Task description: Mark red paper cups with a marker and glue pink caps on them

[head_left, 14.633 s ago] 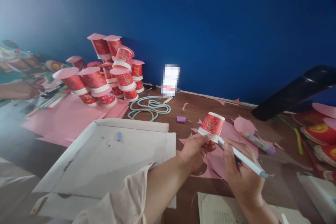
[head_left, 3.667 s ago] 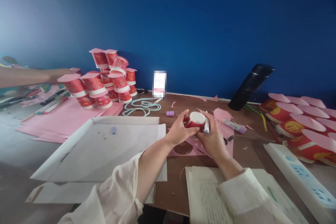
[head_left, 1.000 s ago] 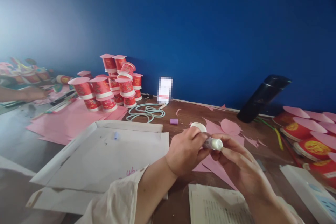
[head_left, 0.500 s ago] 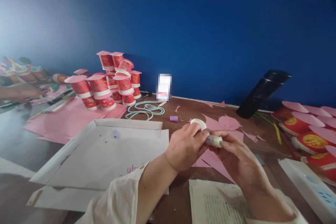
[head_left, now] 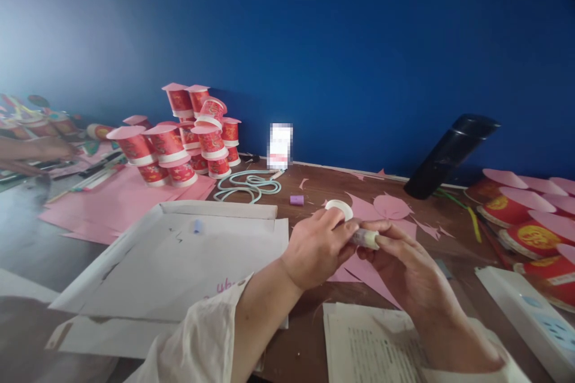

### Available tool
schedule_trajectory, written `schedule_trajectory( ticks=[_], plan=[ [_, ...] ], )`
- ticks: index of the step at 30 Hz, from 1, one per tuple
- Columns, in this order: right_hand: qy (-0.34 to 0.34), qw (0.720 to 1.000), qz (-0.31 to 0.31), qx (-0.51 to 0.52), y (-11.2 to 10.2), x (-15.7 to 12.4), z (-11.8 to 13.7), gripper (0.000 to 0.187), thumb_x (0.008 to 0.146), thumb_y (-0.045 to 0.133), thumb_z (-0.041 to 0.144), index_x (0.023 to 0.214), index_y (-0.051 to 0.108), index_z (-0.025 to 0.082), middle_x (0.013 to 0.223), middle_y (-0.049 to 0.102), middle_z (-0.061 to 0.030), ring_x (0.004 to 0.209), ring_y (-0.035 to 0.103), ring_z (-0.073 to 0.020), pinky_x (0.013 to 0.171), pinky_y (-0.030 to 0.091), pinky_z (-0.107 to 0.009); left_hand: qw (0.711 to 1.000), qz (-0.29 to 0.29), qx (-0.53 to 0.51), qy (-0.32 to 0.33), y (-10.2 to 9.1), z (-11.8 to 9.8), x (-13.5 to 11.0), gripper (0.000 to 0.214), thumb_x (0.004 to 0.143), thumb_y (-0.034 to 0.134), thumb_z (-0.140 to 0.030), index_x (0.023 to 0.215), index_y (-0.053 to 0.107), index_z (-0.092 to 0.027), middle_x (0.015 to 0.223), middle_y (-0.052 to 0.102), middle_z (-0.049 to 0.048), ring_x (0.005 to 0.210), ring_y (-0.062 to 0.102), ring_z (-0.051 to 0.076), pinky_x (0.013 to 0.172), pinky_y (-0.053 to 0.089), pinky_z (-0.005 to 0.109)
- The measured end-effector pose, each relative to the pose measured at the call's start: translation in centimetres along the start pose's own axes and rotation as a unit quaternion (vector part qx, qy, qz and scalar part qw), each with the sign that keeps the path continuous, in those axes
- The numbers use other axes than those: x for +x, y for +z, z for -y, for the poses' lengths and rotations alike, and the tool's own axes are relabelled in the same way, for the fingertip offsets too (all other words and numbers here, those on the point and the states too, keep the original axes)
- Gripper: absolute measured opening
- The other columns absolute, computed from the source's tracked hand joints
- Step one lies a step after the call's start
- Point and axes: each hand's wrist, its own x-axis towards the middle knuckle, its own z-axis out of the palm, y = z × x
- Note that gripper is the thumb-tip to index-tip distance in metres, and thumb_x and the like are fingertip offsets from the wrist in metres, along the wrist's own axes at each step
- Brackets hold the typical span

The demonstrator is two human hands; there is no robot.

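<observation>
Both hands meet in the middle, just above the brown surface [head_left: 327,182]. The left hand [head_left: 314,249] is curled shut around one end of a small white tube [head_left: 366,239] (it looks like a glue stick, but I cannot be sure). The right hand [head_left: 406,269] pinches the other end with its thumb and first fingers. So the tube is held up between the two hands, lying on its side, over a piece of pink cut paper [head_left: 363,272].

Just behind the left hand's fingers sits a round white rim [head_left: 339,209]; the hand hides what is under it. Near it lie pink scraps [head_left: 392,206] and a little purple cap [head_left: 296,200].

To the left of the hands lies a big flat white card [head_left: 179,257]. Behind the card are pink paper sheets [head_left: 112,203] and a pile of red cups with pink tops [head_left: 193,137]. A light green cord [head_left: 249,184] is coiled just beside the pile.

A black bottle [head_left: 449,155] stands tilted by the blue wall [head_left: 359,42]. On the right are more red cups [head_left: 534,233] with pink tops, lying on their sides. A white power strip [head_left: 525,317] lies near them. An open book [head_left: 368,347] lies under the right wrist. Far off on the left, another person's hand [head_left: 42,146] rests by some pens.
</observation>
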Motion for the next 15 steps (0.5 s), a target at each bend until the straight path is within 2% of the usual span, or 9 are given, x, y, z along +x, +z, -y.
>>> schedule_trajectory(
  ticks=[15],
  plan=[
    [0.011, 1.0, 0.011, 0.005, 0.34, 0.14, 0.36, 0.014, 0.083, 0.068, 0.034, 0.091, 0.075, 0.026, 0.091, 0.068, -0.0022, 0.075, 0.058, -0.0133, 0.067, 0.052, -0.025, 1.0, 0.002, -0.008, 0.016, -0.19, 0.07, 0.18, 0.027, 0.097, 0.049, -0.037, 0.117, 0.057, -0.021, 0.096, 0.062, 0.0038, 0.079, 0.059, 0.017, 0.063, 0.05, 0.03]
  ],
)
